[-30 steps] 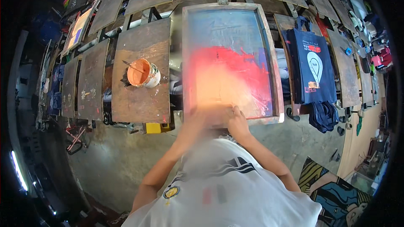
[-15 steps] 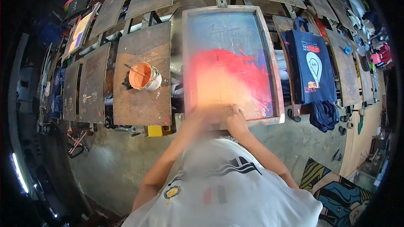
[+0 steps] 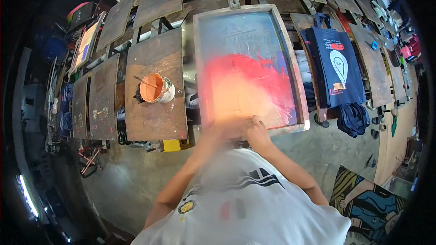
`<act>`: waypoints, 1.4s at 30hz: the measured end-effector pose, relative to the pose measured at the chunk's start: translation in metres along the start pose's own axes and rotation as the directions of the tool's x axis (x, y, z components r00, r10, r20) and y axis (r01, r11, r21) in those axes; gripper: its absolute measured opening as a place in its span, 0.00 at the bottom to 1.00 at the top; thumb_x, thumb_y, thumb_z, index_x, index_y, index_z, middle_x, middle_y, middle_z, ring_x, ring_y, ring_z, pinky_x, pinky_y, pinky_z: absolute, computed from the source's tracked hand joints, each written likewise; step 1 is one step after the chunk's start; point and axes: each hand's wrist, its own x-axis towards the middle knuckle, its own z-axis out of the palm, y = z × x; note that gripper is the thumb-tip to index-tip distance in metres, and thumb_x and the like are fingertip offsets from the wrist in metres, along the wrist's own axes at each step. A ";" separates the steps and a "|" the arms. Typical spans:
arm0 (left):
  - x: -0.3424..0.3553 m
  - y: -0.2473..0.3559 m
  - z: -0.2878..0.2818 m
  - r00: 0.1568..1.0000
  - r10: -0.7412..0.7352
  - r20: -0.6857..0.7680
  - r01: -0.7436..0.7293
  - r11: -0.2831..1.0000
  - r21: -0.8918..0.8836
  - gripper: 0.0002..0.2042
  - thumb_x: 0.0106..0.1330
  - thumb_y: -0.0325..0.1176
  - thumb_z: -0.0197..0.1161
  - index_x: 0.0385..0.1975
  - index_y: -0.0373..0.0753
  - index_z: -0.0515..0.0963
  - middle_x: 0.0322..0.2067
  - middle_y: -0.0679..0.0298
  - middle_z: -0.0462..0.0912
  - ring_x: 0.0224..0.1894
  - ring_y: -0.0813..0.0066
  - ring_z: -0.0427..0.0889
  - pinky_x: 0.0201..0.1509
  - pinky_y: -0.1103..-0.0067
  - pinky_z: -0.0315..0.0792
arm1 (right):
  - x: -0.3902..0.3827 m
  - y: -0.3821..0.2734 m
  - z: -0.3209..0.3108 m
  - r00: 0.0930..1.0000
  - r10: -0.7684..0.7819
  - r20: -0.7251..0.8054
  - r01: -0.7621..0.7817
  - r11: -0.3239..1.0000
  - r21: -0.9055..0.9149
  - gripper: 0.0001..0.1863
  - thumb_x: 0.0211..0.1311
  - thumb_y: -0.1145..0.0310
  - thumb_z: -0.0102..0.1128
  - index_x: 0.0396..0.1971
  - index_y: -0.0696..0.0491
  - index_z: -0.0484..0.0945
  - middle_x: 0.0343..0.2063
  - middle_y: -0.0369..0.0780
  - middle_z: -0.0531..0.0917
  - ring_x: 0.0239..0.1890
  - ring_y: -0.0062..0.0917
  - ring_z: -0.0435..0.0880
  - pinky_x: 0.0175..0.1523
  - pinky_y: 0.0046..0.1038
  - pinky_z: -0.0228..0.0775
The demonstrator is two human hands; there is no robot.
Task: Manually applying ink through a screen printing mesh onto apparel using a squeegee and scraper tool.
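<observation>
A wooden-framed printing screen lies in front of me, its mesh carrying red ink and a pale orange patch nearer me. At its near end, a blurred brown bar that looks like a squeegee spans between my hands. My right hand is closed on the bar's right end, knuckles up. Smeared by a hazy patch, my left hand appears closed at the left end; its separate fingers do not show. The squeegee's lower edge is hidden.
Left of the screen, a tub of orange ink with a stick in it stands on a stained board. On the right, a printed navy tote bag lies over another board, with dark folded cloth hanging below. More boards stretch behind.
My view has shifted slightly, so the boards and tub sit a little lower. Both hands stay at the screen's near end, with my right hand slightly lower in the picture.
</observation>
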 end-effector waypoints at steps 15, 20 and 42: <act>0.000 -0.006 0.020 0.986 -0.056 -0.159 0.058 0.998 0.012 0.26 0.60 0.27 0.65 0.61 0.33 0.72 0.62 0.46 0.71 0.67 0.50 0.68 0.68 0.67 0.66 | 0.022 0.017 -0.005 0.997 -0.080 -0.010 0.080 0.997 0.015 0.22 0.55 0.68 0.57 0.51 0.53 0.79 0.48 0.36 0.83 0.53 0.35 0.74 0.51 0.37 0.73; -0.005 0.001 0.022 0.986 -0.123 -0.113 0.114 0.990 -0.081 0.27 0.60 0.28 0.66 0.61 0.33 0.71 0.63 0.44 0.71 0.67 0.49 0.67 0.70 0.67 0.64 | 0.011 0.021 0.009 0.994 -0.109 0.015 0.108 0.991 0.075 0.23 0.54 0.69 0.58 0.53 0.53 0.79 0.49 0.35 0.83 0.53 0.36 0.74 0.52 0.37 0.73; 0.022 -0.055 0.011 0.997 0.064 0.053 -0.067 0.996 0.055 0.26 0.61 0.34 0.67 0.60 0.32 0.73 0.63 0.49 0.72 0.67 0.55 0.68 0.72 0.68 0.63 | 0.018 0.002 0.008 0.987 0.089 -0.132 -0.067 0.984 0.165 0.19 0.52 0.74 0.57 0.46 0.54 0.82 0.45 0.39 0.86 0.44 0.38 0.77 0.47 0.33 0.75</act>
